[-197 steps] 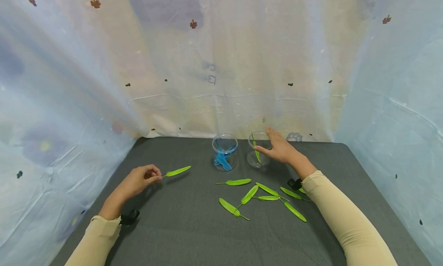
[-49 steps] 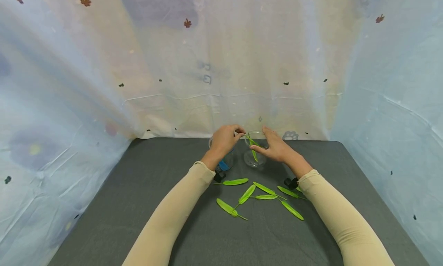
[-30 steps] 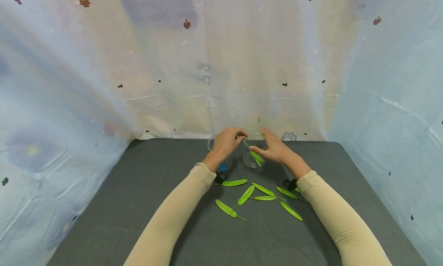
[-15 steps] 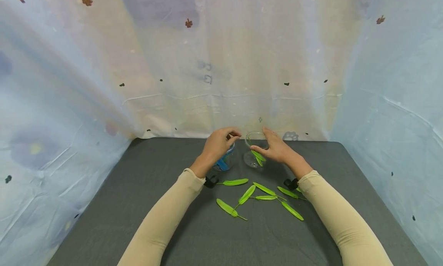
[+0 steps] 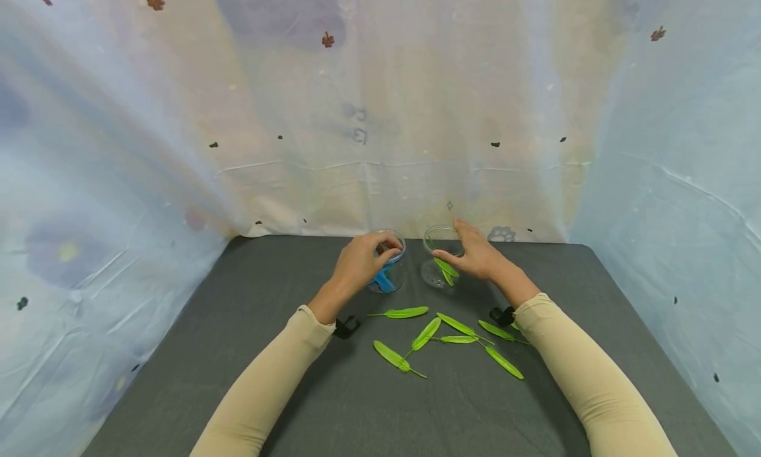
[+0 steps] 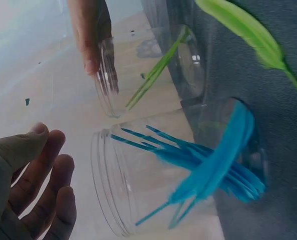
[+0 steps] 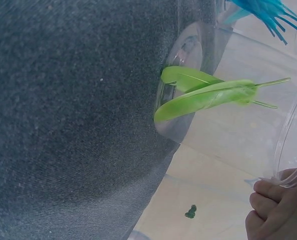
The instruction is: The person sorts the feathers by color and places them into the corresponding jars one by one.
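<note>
Sorting by colour, as judged: the step in hand looks like loading green feathers into their jar, at the gap between one feather and the next.

Left hand (image 5: 362, 259): thumb and index tips close together, other fingers loosely bent, nothing held. It is beside the mouth of the blue-feather jar (image 6: 121, 180); the left wrist view shows the fingers apart from its rim. Blue feathers (image 6: 213, 165) lie inside, crossed and leaning.

Right hand (image 5: 475, 253): thumb and fingers spread round the rim of the green-feather jar (image 7: 223, 137), gripping it upright on the surface (image 5: 238, 312). Two green feathers (image 7: 208, 97) are inside, vane ends down, quills toward the mouth.

Remaining: seven loose green feathers plainly visible on the surface in front of the jars, some with quills crossing; an eighth partly hidden by the right wrist. Loading judged well short of complete.

Next move, as judged: left hand down to the nearest loose feather (image 5: 407, 312), which lies apart from the others with its quill pointing left. It calls for a light fingertip pinch on the quill, then vane end first into the steadied jar. Risk: with crossed quills, a neighbour could be dragged along
</note>
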`<state>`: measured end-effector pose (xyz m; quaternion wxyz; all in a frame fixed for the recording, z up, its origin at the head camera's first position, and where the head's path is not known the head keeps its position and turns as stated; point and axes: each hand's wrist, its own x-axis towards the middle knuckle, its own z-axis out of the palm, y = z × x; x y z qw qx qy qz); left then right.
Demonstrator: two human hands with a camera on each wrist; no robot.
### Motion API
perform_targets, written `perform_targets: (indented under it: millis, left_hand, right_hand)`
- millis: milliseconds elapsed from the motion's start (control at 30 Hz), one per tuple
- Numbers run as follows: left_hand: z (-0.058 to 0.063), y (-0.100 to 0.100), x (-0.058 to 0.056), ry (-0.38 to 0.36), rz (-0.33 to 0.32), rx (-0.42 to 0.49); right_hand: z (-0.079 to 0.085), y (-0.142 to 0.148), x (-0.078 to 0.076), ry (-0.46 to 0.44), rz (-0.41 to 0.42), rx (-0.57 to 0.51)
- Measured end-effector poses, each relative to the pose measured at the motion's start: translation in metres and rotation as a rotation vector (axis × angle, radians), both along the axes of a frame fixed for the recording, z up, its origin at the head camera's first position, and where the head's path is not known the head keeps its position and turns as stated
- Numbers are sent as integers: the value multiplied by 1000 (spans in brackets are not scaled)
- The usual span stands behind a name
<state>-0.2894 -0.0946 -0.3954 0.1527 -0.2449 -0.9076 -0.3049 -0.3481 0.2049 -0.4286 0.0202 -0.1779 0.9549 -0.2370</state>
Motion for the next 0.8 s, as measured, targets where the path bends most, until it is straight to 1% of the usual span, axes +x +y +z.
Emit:
perform_targets:
  millis: [267, 600, 800]
  left_hand:
    - [-13, -15, 12, -35, 24, -38]
    - [-35, -32, 24, -80, 17, -98]
    - [-46, -40, 28, -135, 5, -165]
  right_hand:
    - [2, 1, 0, 9, 11, 3]
    - [-1, 2, 0, 31, 17, 12]
    - [-1, 1, -1, 29, 22, 13]
